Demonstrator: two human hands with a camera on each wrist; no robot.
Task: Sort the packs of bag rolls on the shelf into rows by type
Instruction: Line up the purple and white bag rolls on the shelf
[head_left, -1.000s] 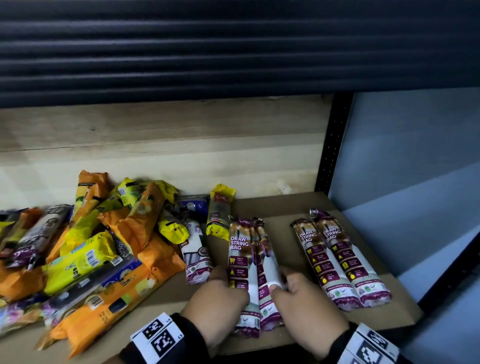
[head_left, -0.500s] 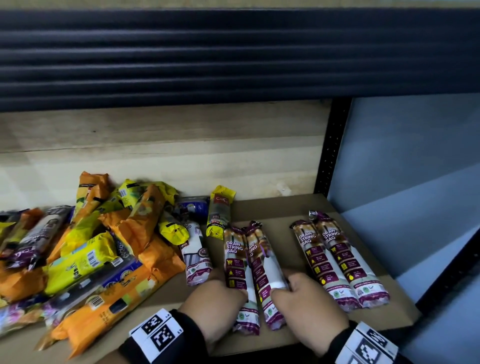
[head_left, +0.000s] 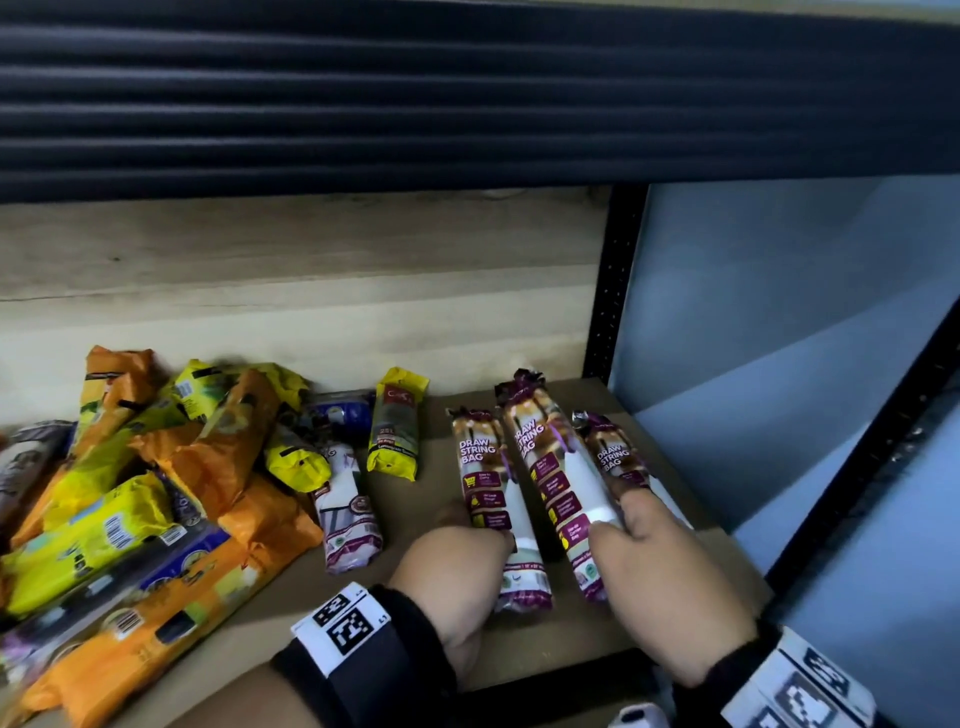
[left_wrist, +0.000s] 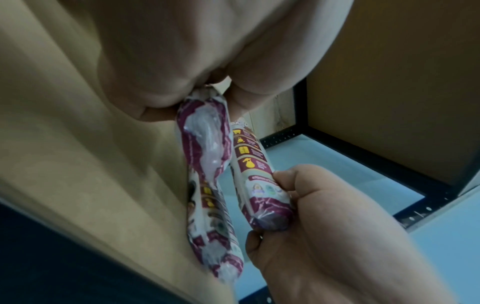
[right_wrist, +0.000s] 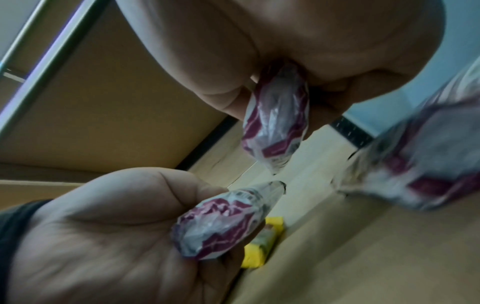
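Note:
Two maroon-and-white "draw string bag" packs are in my hands above the brown shelf board (head_left: 395, 592). My left hand (head_left: 467, 551) grips the lower half of the left pack (head_left: 485, 467), seen end-on in the left wrist view (left_wrist: 205, 144). My right hand (head_left: 628, 525) grips the second pack (head_left: 556, 467), which shows in the right wrist view (right_wrist: 275, 115). A third pack of the same kind (head_left: 615, 452) lies just right of it, partly hidden by my right hand. The two held packs run side by side, a small gap apart.
A jumbled heap of orange and yellow packs (head_left: 156, 493) fills the shelf's left half. Beside it lie a white-and-purple pack (head_left: 348, 514), a yellow pack (head_left: 395, 426) and a blue one (head_left: 343, 413). A black upright post (head_left: 613, 291) and a blue wall bound the right end.
Both hands have carried their two draw string packs to the right, up against the packs at the shelf's right end. The two held packs have spread slightly apart.

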